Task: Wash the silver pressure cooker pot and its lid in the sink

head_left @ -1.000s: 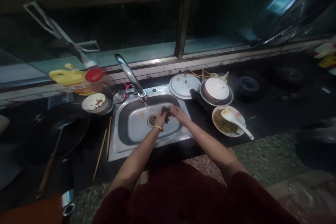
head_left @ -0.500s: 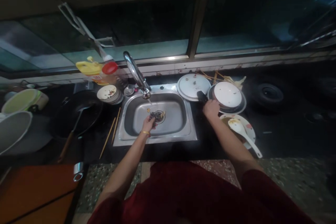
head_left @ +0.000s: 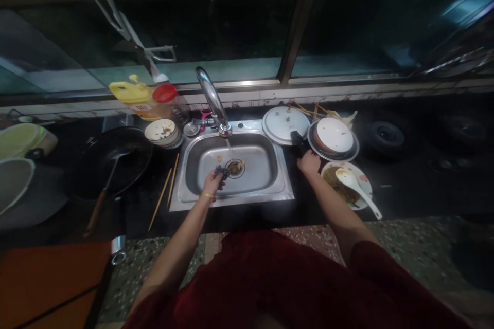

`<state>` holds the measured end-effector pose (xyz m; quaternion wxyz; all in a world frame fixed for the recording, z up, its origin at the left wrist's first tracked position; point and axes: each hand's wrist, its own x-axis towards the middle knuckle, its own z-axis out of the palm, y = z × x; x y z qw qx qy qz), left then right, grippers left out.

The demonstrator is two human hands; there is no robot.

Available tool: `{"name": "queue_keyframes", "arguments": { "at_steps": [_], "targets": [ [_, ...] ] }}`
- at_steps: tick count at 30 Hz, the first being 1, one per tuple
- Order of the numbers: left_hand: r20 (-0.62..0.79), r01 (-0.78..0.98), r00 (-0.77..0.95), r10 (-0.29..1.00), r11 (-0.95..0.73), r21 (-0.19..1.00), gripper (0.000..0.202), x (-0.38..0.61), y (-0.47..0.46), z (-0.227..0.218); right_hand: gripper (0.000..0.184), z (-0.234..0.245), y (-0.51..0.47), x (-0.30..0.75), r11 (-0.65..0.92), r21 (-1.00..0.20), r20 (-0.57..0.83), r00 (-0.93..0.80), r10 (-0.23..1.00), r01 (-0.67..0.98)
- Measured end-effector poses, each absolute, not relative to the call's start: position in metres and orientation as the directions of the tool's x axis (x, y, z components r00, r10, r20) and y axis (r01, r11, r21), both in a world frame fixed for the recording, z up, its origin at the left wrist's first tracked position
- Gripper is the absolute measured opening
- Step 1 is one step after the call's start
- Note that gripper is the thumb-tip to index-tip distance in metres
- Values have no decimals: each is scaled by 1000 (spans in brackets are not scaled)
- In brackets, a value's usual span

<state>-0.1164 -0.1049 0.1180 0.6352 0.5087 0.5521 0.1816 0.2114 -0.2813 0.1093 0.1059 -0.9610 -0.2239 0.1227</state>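
Over the sink (head_left: 258, 189), my left hand (head_left: 212, 183) grips a dark steel wool scrubber (head_left: 221, 171), just left of the drain. Water runs from the faucet (head_left: 210, 93) behind it. Food scraps (head_left: 236, 167) lie in the drain. On the counter to the right, my right hand (head_left: 309, 163) is closed at a black handle (head_left: 299, 141), beside the metal pan (head_left: 354, 148) holding stacked bowls. A white bowl (head_left: 335, 134) tops that stack. Where the handle attaches is hidden. Close by, a plate (head_left: 363, 180) of food carries a white spoon (head_left: 358, 190).
A white lid (head_left: 283, 126) lies behind the sink's right corner. Left of the sink are stacked bowls (head_left: 162, 132), chopsticks (head_left: 160, 200) and a black wok (head_left: 131, 175) with a spatula (head_left: 104, 195). A yellow jug (head_left: 133, 95) and red-lidded jar (head_left: 165, 95) stand behind.
My left hand has drawn the scrubber slightly left, away from the drain. My right hand stays by the black handle. The camera view has shifted a little.
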Motion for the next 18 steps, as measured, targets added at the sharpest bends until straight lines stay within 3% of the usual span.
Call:
{"name": "queue_keyframes", "arguments": {
  "at_steps": [2, 5, 10, 14, 18],
  "targets": [
    [-533, 355, 319, 784, 423, 834, 27, -120, -100, 116, 51, 109, -262, 210, -895, -391, -349, 865, 361, 215],
    [-531, 383, 316, 786, 407, 829, 18, -122, -89, 115, 31, 109, -237, 202, -846, -526, -463, 805, 370, 87],
    [-283, 355, 423, 861, 130, 926, 3, -116, -67, 127, 29, 117, -257, 163, -802, -563, -313, 846, 432, 201],
    [-69, 318, 495, 866, -106, 942, 21, -102, -61, 141, 32, 126, -295, 103, -765, -569, -351, 753, 557, 301],
    [-28, 311, 509, 860, -153, 938, 31, -90, -49, 130, 37, 119, -287, 50, -748, -511, -418, 639, 646, 423]
  ]
}}
